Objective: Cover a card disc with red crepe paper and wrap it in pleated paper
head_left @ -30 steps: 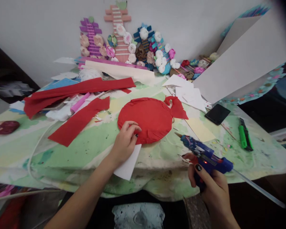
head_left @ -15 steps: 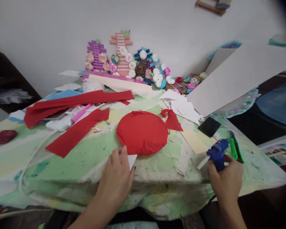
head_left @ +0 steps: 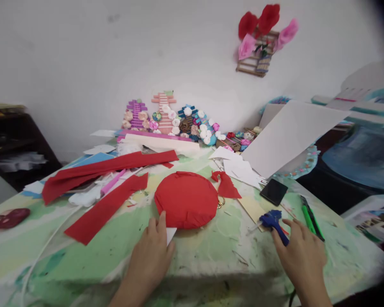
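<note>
My left hand (head_left: 150, 251) is at the lower left rim of a red crepe-paper-covered disc (head_left: 187, 200). Its fingers are closed on a small white piece of card (head_left: 170, 234), mostly covered by the hand; a fingertip touches the disc. On the right, a blue hot glue gun (head_left: 272, 219) lies on its side, nozzle end by a pale yellow card (head_left: 251, 209). My right hand (head_left: 302, 256) is just beside the gun's handle, fingers apart and not wrapped round it. A torn red paper scrap (head_left: 227, 186) lies at the disc's right.
Red crepe strips (head_left: 107, 209) lie left of the disc, over other scraps. A green box cutter (head_left: 312, 219) and a black square (head_left: 274, 192) lie on the right. Flower-decorated crafts (head_left: 166, 119) stand against the wall. A large white board (head_left: 291, 136) leans at back right.
My right hand has let go of the glue gun, which now lies on the table. The left hand keeps its place by the disc with the white card. The camera has tilted up.
</note>
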`<state>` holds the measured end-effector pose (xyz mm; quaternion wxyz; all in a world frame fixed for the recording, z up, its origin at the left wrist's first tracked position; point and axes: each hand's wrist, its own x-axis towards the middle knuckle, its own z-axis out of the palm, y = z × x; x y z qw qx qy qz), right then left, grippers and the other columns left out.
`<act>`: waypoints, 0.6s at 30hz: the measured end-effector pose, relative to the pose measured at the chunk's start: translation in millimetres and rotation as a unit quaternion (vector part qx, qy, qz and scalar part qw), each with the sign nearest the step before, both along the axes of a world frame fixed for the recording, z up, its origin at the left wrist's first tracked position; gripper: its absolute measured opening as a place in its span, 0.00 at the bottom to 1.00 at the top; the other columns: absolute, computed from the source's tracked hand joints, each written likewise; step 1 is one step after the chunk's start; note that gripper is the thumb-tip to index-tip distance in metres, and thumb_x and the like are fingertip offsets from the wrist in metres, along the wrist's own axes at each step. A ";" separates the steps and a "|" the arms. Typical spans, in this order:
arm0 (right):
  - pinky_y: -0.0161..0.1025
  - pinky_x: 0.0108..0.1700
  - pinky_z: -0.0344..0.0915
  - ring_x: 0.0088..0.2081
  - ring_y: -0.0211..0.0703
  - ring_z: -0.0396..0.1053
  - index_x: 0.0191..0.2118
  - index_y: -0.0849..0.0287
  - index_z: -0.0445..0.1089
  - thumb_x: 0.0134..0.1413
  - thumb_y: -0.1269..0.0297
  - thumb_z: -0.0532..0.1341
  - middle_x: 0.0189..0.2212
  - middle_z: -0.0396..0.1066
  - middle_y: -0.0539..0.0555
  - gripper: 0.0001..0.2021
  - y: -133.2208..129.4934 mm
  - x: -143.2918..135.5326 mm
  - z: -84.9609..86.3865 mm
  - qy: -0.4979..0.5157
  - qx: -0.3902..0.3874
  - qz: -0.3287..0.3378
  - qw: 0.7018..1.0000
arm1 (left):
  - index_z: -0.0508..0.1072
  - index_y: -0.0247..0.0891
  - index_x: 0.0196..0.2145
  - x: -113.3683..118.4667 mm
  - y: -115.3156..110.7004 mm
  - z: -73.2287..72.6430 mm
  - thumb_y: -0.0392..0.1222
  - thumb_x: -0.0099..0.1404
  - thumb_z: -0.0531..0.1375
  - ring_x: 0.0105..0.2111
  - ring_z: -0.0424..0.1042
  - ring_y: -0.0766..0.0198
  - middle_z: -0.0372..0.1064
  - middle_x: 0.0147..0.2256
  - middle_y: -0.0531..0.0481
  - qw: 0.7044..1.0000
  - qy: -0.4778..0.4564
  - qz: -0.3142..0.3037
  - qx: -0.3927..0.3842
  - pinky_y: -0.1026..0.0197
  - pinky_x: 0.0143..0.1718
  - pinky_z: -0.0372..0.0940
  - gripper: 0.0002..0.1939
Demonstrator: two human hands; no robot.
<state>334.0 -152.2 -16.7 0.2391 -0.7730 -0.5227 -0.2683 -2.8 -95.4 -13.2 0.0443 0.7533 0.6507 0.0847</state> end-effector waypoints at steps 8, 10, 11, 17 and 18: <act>0.51 0.53 0.63 0.53 0.52 0.64 0.51 0.57 0.64 0.60 0.61 0.54 0.50 0.67 0.62 0.14 37.8 -78.0 48.4 0.065 0.057 0.305 0.948 | 0.50 0.25 0.63 -0.7 22.4 1.3 0.38 0.63 0.53 0.49 0.66 0.48 0.60 0.53 0.30 0.976 0.003 -0.007 0.217 0.54 0.42 0.66 0.32; 0.53 0.55 0.61 0.55 0.53 0.61 0.52 0.59 0.64 0.60 0.62 0.55 0.52 0.65 0.64 0.16 65.7 -89.2 55.7 0.063 0.071 0.329 0.939 | 0.49 0.23 0.63 -0.3 31.3 5.5 0.38 0.62 0.55 0.49 0.65 0.47 0.61 0.51 0.30 0.957 0.000 -0.016 0.289 0.53 0.44 0.65 0.34; 0.54 0.56 0.60 0.56 0.55 0.59 0.54 0.60 0.63 0.59 0.61 0.56 0.54 0.63 0.65 0.18 81.4 -92.9 60.0 0.068 0.078 0.329 0.939 | 0.48 0.22 0.63 0.3 36.1 8.8 0.38 0.62 0.55 0.49 0.65 0.47 0.62 0.50 0.31 0.949 0.002 -0.013 0.315 0.53 0.45 0.66 0.36; 0.65 0.60 0.47 0.65 0.63 0.44 0.63 0.60 0.52 0.59 0.54 0.54 0.65 0.45 0.69 0.30 163.5 -106.0 91.4 0.185 0.127 0.261 0.939 | 0.51 0.22 0.62 4.8 71.4 42.2 0.35 0.61 0.55 0.46 0.67 0.49 0.64 0.46 0.33 0.933 0.014 0.010 0.359 0.54 0.46 0.65 0.33; 0.65 0.60 0.44 0.66 0.64 0.40 0.64 0.60 0.50 0.58 0.52 0.55 0.66 0.41 0.69 0.32 172.8 -108.7 93.6 0.222 0.146 0.267 0.927 | 0.54 0.24 0.61 5.6 78.7 49.2 0.35 0.62 0.54 0.46 0.67 0.50 0.64 0.48 0.33 0.939 0.003 0.012 0.345 0.55 0.45 0.65 0.31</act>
